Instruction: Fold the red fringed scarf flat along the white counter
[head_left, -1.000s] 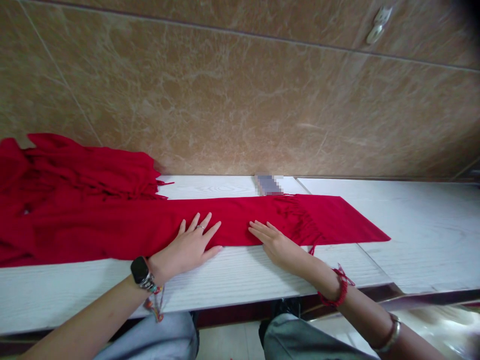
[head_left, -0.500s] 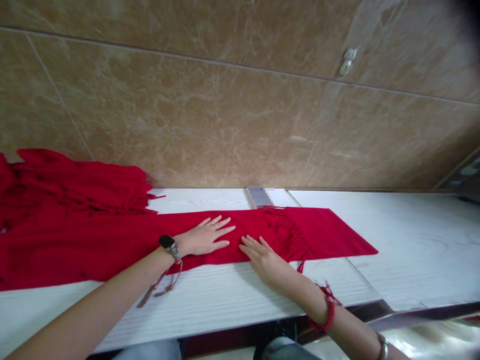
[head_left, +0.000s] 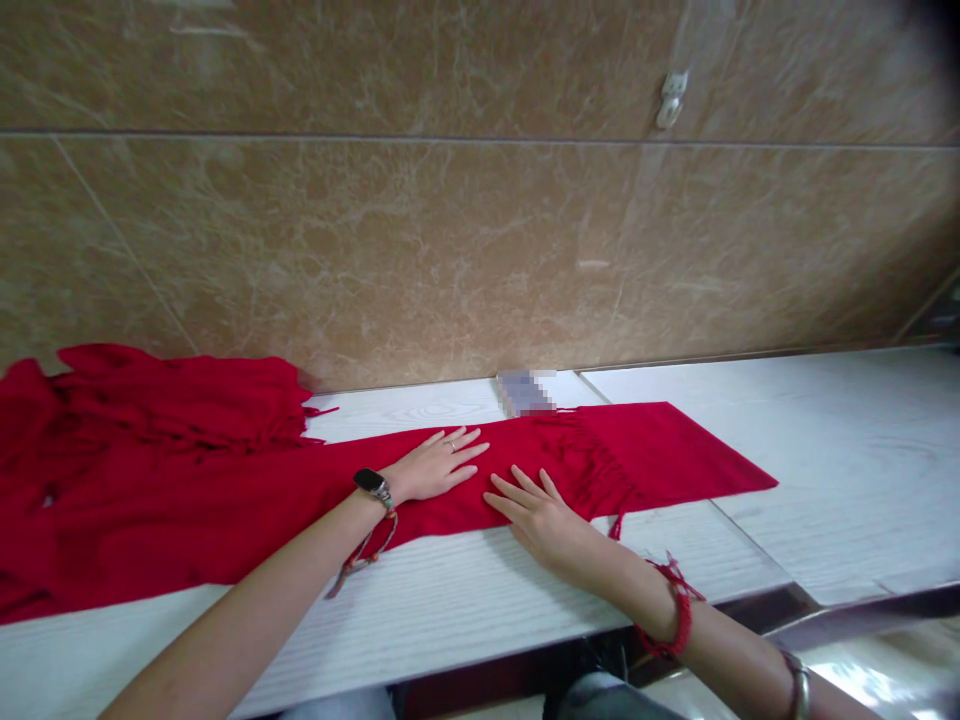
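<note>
Fingers (head_left: 466, 452) of left hand (head_left: 435, 468) and right hand (head_left: 544, 515) lie flat, gripping nothing, on one red scarf (head_left: 187, 500).

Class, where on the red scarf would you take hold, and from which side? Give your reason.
Probably the right end of the red scarf, pinched at its near corner from the right. It lies flat and thin on the white table, whereas the left hand and right hand press the middle and the left part is bunched.
</note>
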